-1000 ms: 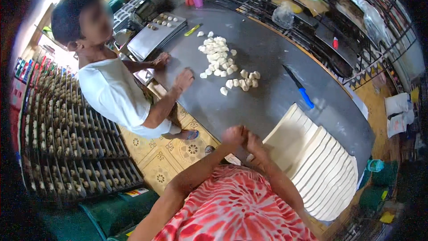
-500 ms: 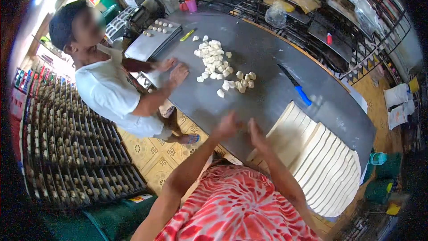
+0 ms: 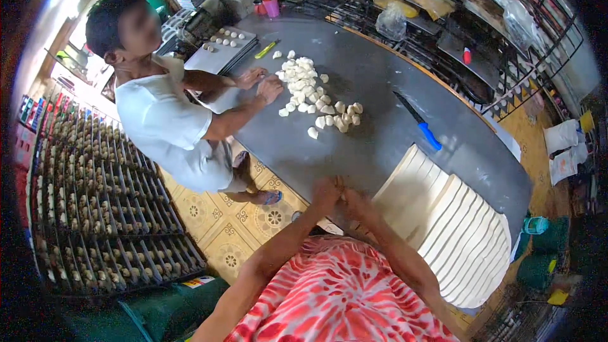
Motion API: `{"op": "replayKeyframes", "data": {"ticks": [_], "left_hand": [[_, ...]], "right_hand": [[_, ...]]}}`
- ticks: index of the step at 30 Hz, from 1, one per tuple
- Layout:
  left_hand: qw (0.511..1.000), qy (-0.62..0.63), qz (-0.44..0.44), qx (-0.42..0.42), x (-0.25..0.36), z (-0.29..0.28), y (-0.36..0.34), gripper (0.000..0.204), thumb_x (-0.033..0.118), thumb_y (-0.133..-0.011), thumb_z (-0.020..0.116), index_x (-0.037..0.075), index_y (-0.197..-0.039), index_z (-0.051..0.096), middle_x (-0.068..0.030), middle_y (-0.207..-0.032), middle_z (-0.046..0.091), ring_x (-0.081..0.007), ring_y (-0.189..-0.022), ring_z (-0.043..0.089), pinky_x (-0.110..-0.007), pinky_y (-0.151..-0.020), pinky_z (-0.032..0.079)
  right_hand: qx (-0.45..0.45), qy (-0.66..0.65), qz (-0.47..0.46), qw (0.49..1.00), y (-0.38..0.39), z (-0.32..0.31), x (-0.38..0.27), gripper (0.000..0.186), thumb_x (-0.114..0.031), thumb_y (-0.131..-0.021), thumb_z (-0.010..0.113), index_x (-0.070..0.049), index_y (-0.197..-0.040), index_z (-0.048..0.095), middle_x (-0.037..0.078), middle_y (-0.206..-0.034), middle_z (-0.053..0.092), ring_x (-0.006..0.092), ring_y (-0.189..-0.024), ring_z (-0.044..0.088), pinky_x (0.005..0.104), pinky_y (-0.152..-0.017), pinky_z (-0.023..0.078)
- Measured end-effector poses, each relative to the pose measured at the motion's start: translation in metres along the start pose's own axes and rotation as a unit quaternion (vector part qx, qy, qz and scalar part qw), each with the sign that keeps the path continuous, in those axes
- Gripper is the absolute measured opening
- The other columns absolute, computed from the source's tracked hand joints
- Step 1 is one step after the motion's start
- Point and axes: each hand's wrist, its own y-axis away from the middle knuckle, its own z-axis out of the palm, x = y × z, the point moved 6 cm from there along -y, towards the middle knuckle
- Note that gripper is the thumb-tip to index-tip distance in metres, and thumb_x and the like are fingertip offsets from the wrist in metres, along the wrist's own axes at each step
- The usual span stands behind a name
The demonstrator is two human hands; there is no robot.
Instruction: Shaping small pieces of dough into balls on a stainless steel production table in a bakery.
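Note:
My left hand (image 3: 326, 192) and my right hand (image 3: 356, 205) meet low over the near edge of the grey table (image 3: 373, 152). Their fingers are blurred and overlap, so I cannot make out whether anything is between them. Just right of my right hand lies a sheet of pale dough (image 3: 453, 228), cut into long strips. Beyond the sheet is a knife (image 3: 419, 120) with a dark blade and a blue handle. Farther off, a pile of small dough pieces (image 3: 304, 82) covers the table's middle. A co-worker's hands (image 3: 269, 88) are at the pile's left side.
The co-worker (image 3: 161, 114) stands at the table's left side. Stacked trays (image 3: 218, 50) with dough pieces and a yellow-green cutter (image 3: 267, 49) lie at the far left. A rack of filled trays (image 3: 107, 202) stands at left, metal shelving (image 3: 456, 57) behind the table.
My hands, apart before, have come together and drawn slightly nearer to me. The co-worker's hands have moved right and away from me, to the dough pile.

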Motion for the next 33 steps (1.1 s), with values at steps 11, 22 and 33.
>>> {"op": "replayKeyframes", "data": {"ticks": [11,22,33], "left_hand": [[0.975,0.188,0.041,0.108,-0.02,-0.041,-0.021,0.058,0.031,-0.094,0.067,-0.001,-0.139,0.05,-0.0309,-0.127,0.058,-0.0468,-0.112,0.061,-0.052,-0.096,0.051],[0.989,0.137,-0.06,-0.007,0.03,-0.038,0.017,0.037,0.034,-0.102,0.052,0.002,-0.098,0.071,-0.0251,-0.091,0.07,-0.047,-0.087,0.066,-0.058,-0.08,0.051],[0.931,0.234,-0.279,-0.02,-0.034,-0.062,-0.037,0.068,0.031,-0.097,0.062,0.003,-0.153,0.035,-0.0303,-0.141,0.052,-0.0424,-0.128,0.056,-0.05,-0.106,0.047]], "right_hand": [[0.019,-0.096,0.107,0.989,-0.011,0.009,0.024,0.04,-0.016,-0.095,0.061,-0.004,-0.131,0.048,0.03,-0.111,0.064,0.0456,-0.106,0.064,0.0561,-0.086,0.051],[0.043,0.012,0.002,0.999,0.04,-0.004,0.0,0.031,-0.02,-0.098,0.058,0.002,-0.12,0.053,0.027,-0.108,0.067,0.0484,-0.1,0.065,0.0533,-0.084,0.055],[-0.124,-0.017,-0.092,0.988,-0.001,-0.002,-0.038,0.034,-0.024,-0.097,0.061,0.0,-0.12,0.064,0.025,-0.112,0.067,0.038,-0.105,0.067,0.0475,-0.087,0.054]]}}
